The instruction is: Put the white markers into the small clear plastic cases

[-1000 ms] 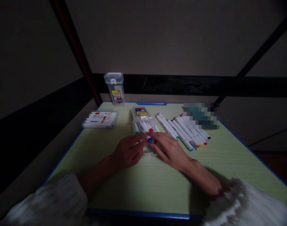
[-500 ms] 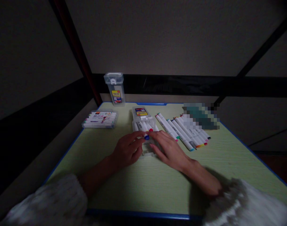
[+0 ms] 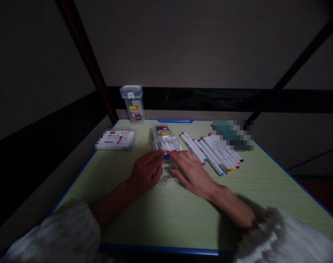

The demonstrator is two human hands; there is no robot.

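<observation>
A clear plastic marker case (image 3: 163, 138) lies on its side with its lid open toward me, white markers inside. A white marker with a blue cap (image 3: 166, 156) sits at the case's mouth, with a red cap partly visible beside it. My left hand (image 3: 146, 170) holds the blue-capped marker's end between its fingers. My right hand (image 3: 195, 171) has its fingers stretched out, the tips at the marker and the case mouth, thumb apart over the lid (image 3: 167, 179). The hands hide part of the case.
Several loose white markers (image 3: 215, 157) with coloured caps lie to the right, beside a pixelated green item (image 3: 232, 135). A flat case of markers (image 3: 115, 139) lies at the left. Another clear case (image 3: 135, 106) stands upright at the table's (image 3: 155, 215) back left.
The blue-capped marker has shifted slightly left and away from me, toward the case. Both hands have moved a little left with it.
</observation>
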